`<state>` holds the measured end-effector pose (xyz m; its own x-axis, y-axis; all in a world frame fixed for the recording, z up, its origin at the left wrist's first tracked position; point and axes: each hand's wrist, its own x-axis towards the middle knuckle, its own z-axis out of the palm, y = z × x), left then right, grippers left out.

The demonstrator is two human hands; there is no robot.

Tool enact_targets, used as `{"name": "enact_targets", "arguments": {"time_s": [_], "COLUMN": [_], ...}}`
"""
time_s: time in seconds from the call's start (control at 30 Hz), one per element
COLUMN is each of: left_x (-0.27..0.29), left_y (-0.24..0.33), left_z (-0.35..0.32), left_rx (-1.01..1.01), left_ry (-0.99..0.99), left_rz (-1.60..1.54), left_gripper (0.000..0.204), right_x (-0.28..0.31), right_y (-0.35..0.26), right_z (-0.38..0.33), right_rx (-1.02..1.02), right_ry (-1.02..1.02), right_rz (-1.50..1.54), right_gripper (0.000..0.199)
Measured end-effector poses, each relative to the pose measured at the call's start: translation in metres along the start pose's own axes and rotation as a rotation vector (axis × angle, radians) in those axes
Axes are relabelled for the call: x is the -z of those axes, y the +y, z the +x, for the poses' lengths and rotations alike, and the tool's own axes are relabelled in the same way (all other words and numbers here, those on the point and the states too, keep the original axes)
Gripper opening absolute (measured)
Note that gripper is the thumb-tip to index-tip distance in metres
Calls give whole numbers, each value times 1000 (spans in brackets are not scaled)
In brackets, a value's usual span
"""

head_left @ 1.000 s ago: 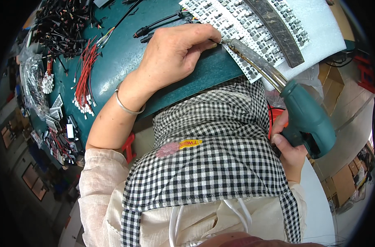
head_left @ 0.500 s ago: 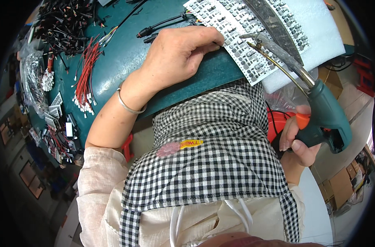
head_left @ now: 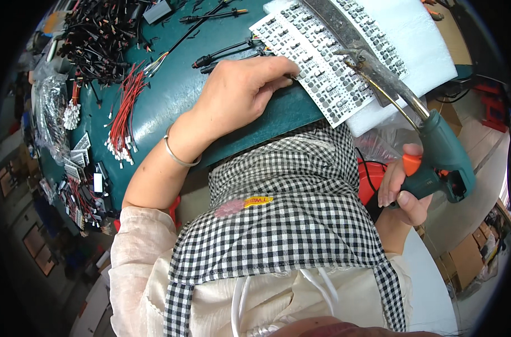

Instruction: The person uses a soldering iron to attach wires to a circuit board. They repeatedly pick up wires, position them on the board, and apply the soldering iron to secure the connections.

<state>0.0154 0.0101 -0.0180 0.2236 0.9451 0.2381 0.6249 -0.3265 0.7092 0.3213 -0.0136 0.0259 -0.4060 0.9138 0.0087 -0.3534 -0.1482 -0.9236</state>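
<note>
My left hand (head_left: 241, 94) rests at the near left edge of a white circuit board panel (head_left: 323, 92), thumb and fingers pinched together. Whatever lies between those fingertips is hidden. My right hand (head_left: 402, 188) is wrapped round the handle of a green soldering gun (head_left: 445, 151) with an orange trigger. Its long metal tip and thin brass tube reach up and left over the panel, ending to the right of my left fingertips. Across the panel lies a dark, worn metal bar (head_left: 351, 33), partly behind the tip.
White foam (head_left: 421, 62) lies under the panel on the green table (head_left: 171, 101). Black connector cables (head_left: 98, 45) are heaped at the far left, with red wires with white plugs (head_left: 123, 121) nearer. Small boards (head_left: 78, 154) and a clear plastic bag (head_left: 50, 115) sit along the left edge.
The whole view has shifted slightly, so the table things sit lower. My left hand stays pinched at the panel's edge, and my right hand keeps its grip on the soldering gun.
</note>
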Motion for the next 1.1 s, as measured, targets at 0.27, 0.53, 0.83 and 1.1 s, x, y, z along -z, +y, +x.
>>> {"name": "enact_targets", "arguments": {"time_s": [0.27,0.53,0.83,1.1], "left_x": [25,36,121,130], "left_y": [5,5,-75,-115], "left_z": [-25,-40,-4,41], "left_rx": [-114,-42,226,332], "left_ry": [63,76,365,193], "left_rz": [474,364,848,710], "left_gripper": [9,19,34,31], "right_x": [15,24,29,8], "right_y": [-4,-6,-12,-45], "right_z": [5,15,26,27], "right_rx": [63,121,308,429], "right_ry": [24,-37,57,221], "right_rz": [55,-18,-440,-639], "right_gripper": [69,68,64,59]}}
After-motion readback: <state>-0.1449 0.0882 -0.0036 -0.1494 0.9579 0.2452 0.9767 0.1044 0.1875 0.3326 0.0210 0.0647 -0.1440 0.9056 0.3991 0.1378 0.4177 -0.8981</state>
